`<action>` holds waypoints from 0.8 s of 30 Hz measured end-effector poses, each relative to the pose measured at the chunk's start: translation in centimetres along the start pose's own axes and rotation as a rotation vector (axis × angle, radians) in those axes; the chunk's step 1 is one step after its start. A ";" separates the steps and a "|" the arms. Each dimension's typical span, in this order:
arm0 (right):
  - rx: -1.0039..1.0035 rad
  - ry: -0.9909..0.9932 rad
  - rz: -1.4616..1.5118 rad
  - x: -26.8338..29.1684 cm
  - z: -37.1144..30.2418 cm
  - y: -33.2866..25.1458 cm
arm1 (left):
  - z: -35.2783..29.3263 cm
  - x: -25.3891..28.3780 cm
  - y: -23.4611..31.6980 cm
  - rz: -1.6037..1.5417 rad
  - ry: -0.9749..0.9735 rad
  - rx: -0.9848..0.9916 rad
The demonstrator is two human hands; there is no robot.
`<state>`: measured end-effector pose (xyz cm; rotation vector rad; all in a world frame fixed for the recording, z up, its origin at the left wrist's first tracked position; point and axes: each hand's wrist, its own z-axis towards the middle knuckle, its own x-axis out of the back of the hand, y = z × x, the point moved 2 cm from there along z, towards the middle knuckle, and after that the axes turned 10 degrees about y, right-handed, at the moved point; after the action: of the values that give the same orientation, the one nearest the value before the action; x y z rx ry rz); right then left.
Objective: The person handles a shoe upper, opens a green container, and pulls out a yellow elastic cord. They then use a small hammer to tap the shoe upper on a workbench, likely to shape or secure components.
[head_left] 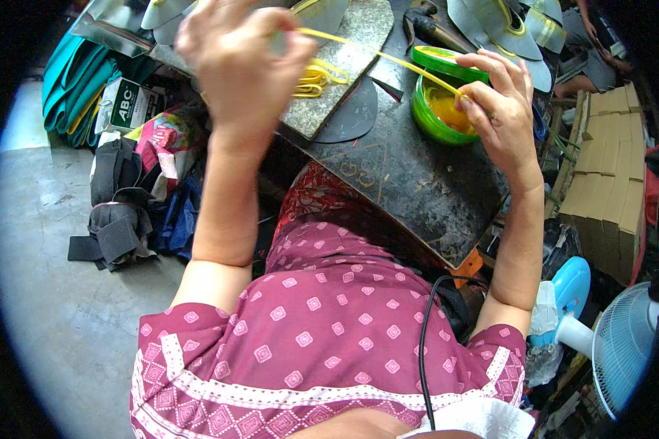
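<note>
Thin yellow strip (388, 58) stretched btwn hands
L hand (245, 69) & R hand (504, 113) fingers pinch it, R nr round green tub (426, 121)

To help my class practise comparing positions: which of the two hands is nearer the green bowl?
The right hand, pinching the yellow strip close beside the green bowl; the left hand, blurred, is farther off to the left.

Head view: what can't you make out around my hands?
In the head view:
Left hand: blurred by motion and cut off by the top edge; its exact grip on the yellow strip is unclear.
Yellow loops: left end hidden behind that hand.
Green bowl: right side hidden behind the right hand.
</note>
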<state>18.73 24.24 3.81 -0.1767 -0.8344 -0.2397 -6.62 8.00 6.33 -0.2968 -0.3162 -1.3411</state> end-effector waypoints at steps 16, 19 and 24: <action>-0.009 0.024 -0.012 0.9 0.1 -0.1 | -2.4 -3.4 10.5 -0.466 -0.063 -0.009; -0.022 0.023 -0.026 1.5 0.2 -0.5 | -1.9 -4.9 12.4 -0.457 0.015 0.015; -0.031 0.008 0.003 1.3 0.3 -0.8 | -0.8 -4.4 12.1 -0.436 0.032 0.073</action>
<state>19.15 23.38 4.98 -0.2059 -0.8223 -0.2505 4.39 14.07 3.57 -0.1481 -0.4182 -1.7563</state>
